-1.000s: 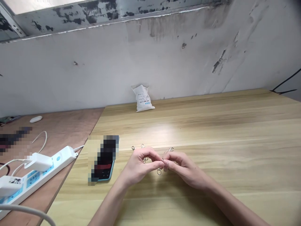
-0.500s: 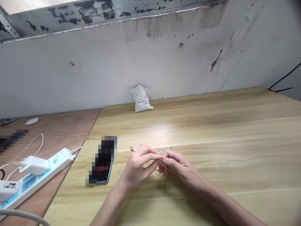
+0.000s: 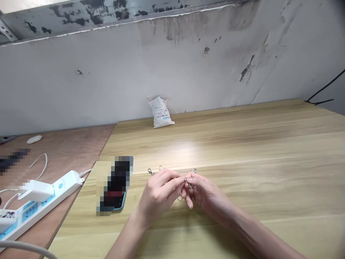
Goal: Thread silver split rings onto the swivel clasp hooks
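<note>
Pale wood-grain table [image 3: 242,144] below a stained white wall [image 3: 107,82]. Head view: forearms angle inward; left hand [image 3: 159,192] and right hand [image 3: 207,194] curl closed, fingertips pinching a small silver lobster clasp [image 3: 189,184] between them. More clasps [image 3: 151,172] lie just beyond the knuckles. Tabletop extends well right.

- Bright, diffuse light; a pale glare patch lies mid-way across the wooden tabletop [image 3: 185,149]
- Soft shadow beneath the left hand [image 3: 159,194] and right hand [image 3: 207,194]
- Wide-lens curve bends the edges
- Pixelated block [image 3: 114,185] at the tabletop's left
</note>
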The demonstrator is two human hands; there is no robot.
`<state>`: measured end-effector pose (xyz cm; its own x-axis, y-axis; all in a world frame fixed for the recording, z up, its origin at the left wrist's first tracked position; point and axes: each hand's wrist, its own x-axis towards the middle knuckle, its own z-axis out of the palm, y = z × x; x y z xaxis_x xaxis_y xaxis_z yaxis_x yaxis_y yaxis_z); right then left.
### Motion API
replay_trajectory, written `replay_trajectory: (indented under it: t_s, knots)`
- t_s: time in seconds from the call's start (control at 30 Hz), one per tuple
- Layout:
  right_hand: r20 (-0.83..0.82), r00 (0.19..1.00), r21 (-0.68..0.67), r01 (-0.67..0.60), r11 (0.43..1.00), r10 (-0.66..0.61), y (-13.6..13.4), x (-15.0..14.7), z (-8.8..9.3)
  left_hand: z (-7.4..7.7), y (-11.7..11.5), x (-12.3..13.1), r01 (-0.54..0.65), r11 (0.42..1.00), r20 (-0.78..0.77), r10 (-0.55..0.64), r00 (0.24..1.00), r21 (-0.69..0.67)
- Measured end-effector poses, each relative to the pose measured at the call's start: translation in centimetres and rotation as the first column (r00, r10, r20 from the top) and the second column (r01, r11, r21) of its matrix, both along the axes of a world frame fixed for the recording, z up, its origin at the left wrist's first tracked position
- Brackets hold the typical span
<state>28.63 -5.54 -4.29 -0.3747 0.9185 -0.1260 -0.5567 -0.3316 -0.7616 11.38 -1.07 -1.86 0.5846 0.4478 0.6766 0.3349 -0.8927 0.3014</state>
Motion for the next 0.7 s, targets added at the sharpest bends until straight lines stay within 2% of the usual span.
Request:
replay_trajectory:
  t_s: [0.23,0.4,0.6,0.7]
  knots:
    - [-0.056,0.998,-0.05,-0.021,0.999,0.018,-0.1,-0.05,0.03,0.17,-0.01,-0.18,0.017,0.998,-0.037,-0.015,0.999,0.062]
    - [-0.067,0.998,-0.063,-0.019,0.998,0.015,-0.27,-0.09,-0.03,0.27,0.14,-0.1,0.037,0.999,-0.055,-0.034,0.998,0.039]
    - [0.013,1.0,-0.023,0.005,1.0,-0.005,-0.39,-0.31,-0.22,0.0,0.19,0.06,-0.029,0.999,-0.038,0.03,0.999,0.03]
    - [0.158,0.987,0.046,0.017,0.999,-0.024,-0.2,-0.07,0.07,0.23,0.19,0.02,-0.09,0.996,-0.062,0.09,0.994,0.003]
